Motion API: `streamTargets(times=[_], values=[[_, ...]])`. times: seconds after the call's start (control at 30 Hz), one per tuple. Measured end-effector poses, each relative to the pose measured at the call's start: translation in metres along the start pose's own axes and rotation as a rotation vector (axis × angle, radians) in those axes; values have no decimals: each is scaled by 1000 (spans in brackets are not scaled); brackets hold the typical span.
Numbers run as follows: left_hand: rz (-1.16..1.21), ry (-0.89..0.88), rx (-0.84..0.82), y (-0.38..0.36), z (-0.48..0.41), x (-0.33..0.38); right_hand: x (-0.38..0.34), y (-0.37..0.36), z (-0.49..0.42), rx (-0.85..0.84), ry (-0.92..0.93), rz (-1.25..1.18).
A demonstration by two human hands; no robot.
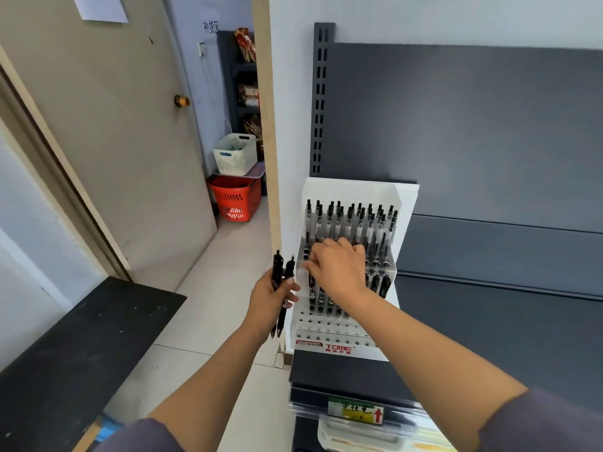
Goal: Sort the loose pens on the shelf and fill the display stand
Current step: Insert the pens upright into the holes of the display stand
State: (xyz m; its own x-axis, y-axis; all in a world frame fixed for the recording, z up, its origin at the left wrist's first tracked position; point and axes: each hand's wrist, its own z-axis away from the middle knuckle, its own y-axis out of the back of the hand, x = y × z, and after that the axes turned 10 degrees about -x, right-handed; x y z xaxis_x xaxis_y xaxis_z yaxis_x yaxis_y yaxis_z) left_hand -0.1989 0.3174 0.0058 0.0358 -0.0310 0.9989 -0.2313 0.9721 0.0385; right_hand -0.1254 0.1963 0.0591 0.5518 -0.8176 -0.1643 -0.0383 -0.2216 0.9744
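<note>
Left hand grips pens, seemingly just clear of display stand.

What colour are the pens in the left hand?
Black; the pens gripped by the left hand show best in the head view.

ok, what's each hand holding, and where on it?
Left hand grips a few black pens around mid-barrel, clicker ends up. Right hand reaches into the display stand, fingers curled; whether it holds a pen cannot be told.
</note>
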Motion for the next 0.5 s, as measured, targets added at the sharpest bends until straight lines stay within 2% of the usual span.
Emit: streamTargets(times=[0.33,0.5], values=[[-8,-14,25,-13,8,3,4,7,2,-79,53,42],[-19,-64,81,-19,7,11,1,20,3,-115,108,-272]])
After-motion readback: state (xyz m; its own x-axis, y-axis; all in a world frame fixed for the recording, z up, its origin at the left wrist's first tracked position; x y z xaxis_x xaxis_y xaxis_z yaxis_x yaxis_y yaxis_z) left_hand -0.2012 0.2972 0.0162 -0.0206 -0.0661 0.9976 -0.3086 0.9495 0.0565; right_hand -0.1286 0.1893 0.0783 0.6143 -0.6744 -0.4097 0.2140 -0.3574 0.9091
